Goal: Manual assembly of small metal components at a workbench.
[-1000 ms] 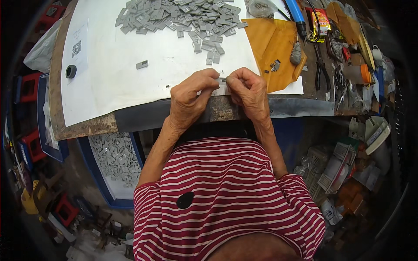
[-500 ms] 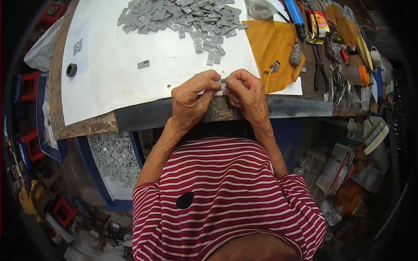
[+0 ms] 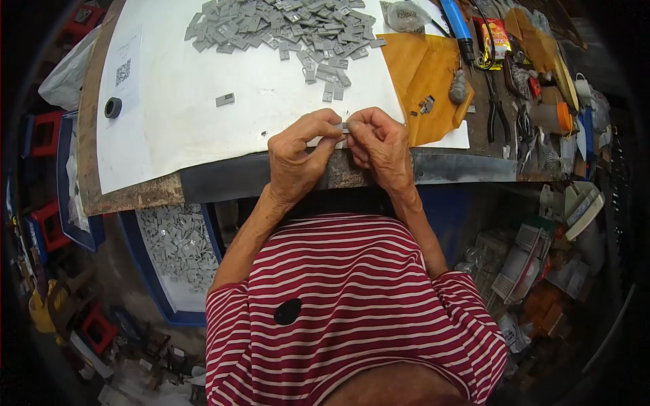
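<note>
My left hand (image 3: pixel 300 155) and my right hand (image 3: pixel 381 145) meet at the near edge of the workbench, fingertips pinched together on one small grey metal piece (image 3: pixel 344 126). Most of the piece is hidden by my fingers. Behind my hands lies a big heap of the same small grey pieces (image 3: pixel 284 27) on a white sheet (image 3: pixel 176 108). A single grey piece (image 3: pixel 225 100) lies apart on the sheet to the left.
A black ring (image 3: pixel 113 107) sits at the sheet's left. A yellow envelope (image 3: pixel 423 74) with small parts lies to the right, with pliers and tools (image 3: pixel 497 108) beyond. A blue bin of grey pieces (image 3: pixel 177 243) stands below the bench on the left.
</note>
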The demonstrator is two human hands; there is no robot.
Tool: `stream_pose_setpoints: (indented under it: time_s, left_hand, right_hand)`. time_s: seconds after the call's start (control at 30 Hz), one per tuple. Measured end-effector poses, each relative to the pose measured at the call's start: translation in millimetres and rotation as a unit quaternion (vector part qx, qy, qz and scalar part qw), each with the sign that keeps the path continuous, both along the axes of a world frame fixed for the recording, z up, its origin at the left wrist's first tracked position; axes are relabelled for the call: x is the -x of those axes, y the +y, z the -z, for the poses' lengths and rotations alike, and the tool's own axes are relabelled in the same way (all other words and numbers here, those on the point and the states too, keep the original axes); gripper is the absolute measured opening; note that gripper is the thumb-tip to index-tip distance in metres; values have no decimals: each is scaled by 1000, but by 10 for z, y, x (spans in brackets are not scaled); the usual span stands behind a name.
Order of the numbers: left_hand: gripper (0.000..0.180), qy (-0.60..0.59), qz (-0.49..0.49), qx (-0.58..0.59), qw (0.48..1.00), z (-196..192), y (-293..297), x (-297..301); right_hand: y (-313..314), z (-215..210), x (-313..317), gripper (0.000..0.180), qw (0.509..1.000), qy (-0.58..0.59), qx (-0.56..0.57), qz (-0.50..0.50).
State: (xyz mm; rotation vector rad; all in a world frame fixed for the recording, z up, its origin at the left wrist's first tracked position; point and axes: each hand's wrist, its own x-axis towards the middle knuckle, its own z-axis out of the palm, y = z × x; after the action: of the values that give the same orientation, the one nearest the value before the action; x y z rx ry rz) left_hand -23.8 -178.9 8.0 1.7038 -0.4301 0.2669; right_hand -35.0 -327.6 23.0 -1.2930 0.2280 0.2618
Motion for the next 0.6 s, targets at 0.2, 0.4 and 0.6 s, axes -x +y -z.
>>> stream_pose_setpoints:
  time_s: [0.2,0.4,0.6]
  left_hand:
    - [13,30,6,0,1000,9,15,8]
    - [13,17,1,-9,1000,-12,-3,14]
    - [15,-7,2,-3,1000,24,-18,-3]
  right_hand:
    - [-35,1,-30,10,1000,0,-4,-20]
    - [-14,23,-30,10,998,-32,54,-16]
    - [5,8,-22,9,999,-5,42,-1]
